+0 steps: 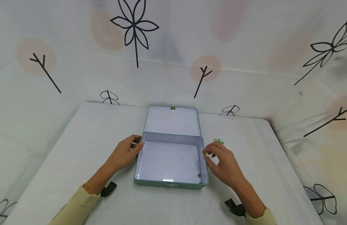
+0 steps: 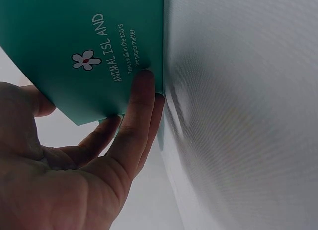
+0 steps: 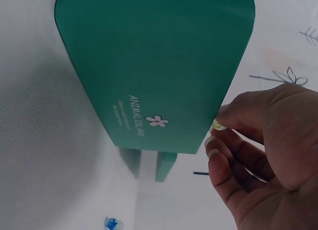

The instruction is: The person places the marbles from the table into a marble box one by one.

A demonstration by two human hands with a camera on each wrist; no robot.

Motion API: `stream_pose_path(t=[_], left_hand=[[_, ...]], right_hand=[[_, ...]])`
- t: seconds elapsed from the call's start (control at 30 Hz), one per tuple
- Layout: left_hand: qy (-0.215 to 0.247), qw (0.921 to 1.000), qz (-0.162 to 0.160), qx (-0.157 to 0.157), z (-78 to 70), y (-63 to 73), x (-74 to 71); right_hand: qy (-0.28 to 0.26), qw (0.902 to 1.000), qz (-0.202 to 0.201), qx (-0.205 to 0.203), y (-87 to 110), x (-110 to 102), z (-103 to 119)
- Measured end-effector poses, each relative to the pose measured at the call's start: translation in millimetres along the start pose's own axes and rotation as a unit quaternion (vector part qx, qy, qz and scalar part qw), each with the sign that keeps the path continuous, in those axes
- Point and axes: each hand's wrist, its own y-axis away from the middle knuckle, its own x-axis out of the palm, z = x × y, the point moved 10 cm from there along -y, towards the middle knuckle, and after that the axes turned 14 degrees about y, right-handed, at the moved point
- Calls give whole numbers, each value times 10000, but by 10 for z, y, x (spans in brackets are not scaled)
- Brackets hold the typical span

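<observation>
A shallow green tin box [image 1: 172, 184] with a pale inside lies with its hinged lid [image 1: 172, 120] laid back. At the box's left side, my left hand [image 1: 125, 154] holds the wall, thumb over the rim and fingers against the printed outside [image 2: 112, 46]. Just over the right rim, my right hand [image 1: 222, 161] pinches a small clear marble with a yellow-green tint [image 3: 218, 125] between thumb and fingertips. A marble [image 1: 199, 175] sits inside the box near its front right corner, with part of another beside it. Several green marbles [image 1: 218, 141] lie on the table behind my right hand.
White cloth covers the table [image 1: 106, 125], and a patterned cloth wall [image 1: 168, 78] rises behind and at both sides. Each wrist carries a black strap-like mount [image 1: 108, 189]. A marble with blue inside [image 3: 113, 223] rests on the cloth in the right wrist view.
</observation>
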Motion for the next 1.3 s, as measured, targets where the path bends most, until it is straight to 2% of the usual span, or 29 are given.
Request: stream_pose_path(t=[0.2,0.63,0.87,1.3], left_hand=[[-22,10000,-1,17,1,-4,-8],[-18,10000,3,-8,-7,-6,-8],[-38,10000,-9,-30,5,-7,-7],[-27,10000,17,-11,10,3,-5]], right_hand=[[-68,10000,-18,-58,-3,2,8],[33,9999,80,117,-15,3,-57],[235,9989,-13,406,-25,-16,-266],[463,9950,-108,878,38,86,-703]])
